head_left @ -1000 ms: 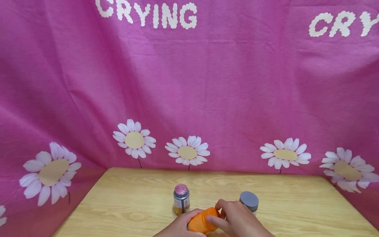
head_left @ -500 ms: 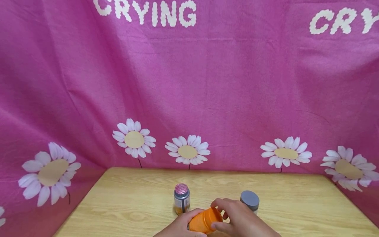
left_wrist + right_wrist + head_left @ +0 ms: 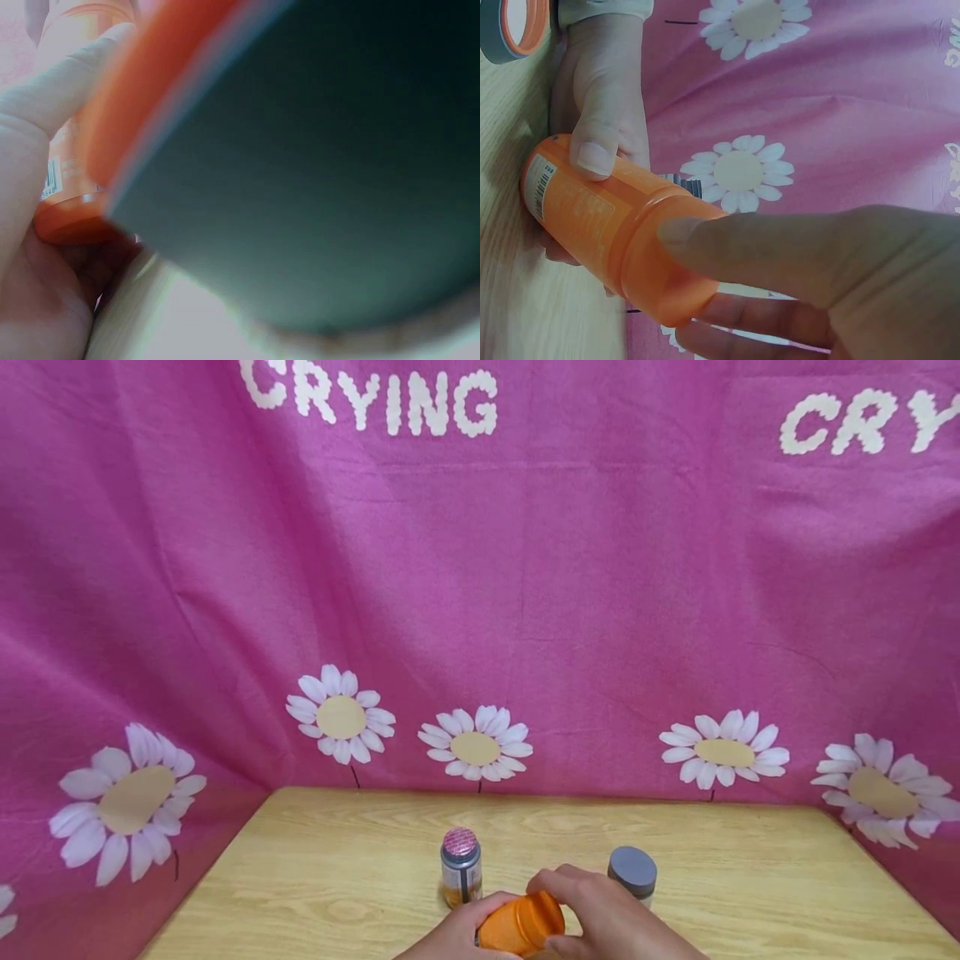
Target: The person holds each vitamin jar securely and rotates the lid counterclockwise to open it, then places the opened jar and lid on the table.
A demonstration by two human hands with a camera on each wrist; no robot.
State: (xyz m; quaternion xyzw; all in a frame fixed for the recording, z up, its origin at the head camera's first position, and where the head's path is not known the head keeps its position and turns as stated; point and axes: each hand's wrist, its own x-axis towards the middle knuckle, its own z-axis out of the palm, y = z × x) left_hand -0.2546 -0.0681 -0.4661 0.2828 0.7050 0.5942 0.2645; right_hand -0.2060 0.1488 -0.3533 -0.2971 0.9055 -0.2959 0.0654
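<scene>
Head view: an orange bottle [image 3: 513,930], held tilted over the near side of the tabletop [image 3: 337,860].
The left hand [image 3: 453,933] is curled round its body, apparently to steady it; the right hand [image 3: 600,914] grips the other end, which seems angled for easy reach. Beyond, I see a pink-topped bottle [image 3: 462,878] and a grey-lidded container [image 3: 632,870] standing towards the far edge, perhaps set aside for room.

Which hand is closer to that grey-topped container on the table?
The right. The right hand is just beside the grey-topped container, partly hiding it; the left hand is farther left, gripping the orange bottle.
</scene>
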